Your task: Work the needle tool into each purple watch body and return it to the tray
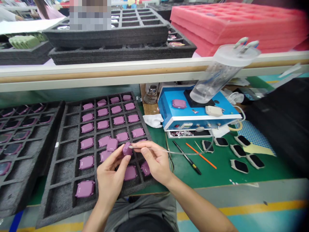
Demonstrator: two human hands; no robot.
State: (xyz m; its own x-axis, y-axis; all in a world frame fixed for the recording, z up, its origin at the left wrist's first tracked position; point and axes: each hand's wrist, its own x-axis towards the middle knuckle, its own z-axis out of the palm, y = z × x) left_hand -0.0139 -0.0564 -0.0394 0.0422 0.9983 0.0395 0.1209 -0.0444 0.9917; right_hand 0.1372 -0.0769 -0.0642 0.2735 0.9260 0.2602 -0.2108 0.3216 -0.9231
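Between the fingertips of my left hand [109, 170] is a purple smartwatch case [126, 149], tilted so its edge faces my right hand. My right hand [154, 159] pinches the end of a clear thin tube [177, 152], its tip touching or very close to the case. That tube loops right towards the blue machine [166, 111]. Beneath both hands lies a black foam tray [59, 200] with purple watch cases, such as one at the front [85, 188], in many compartments. One loose case [112, 144] rests across others just beside my left fingers.
A second foam tray [21, 170] holding dark-screened watches is at left. On the machine stands a clear cylinder [210, 79]. A black pen [187, 158], an orange stick [201, 156] and several pale watches [238, 166] lie right. A shelf edge [96, 77] crosses behind, bearing red foam [231, 29].
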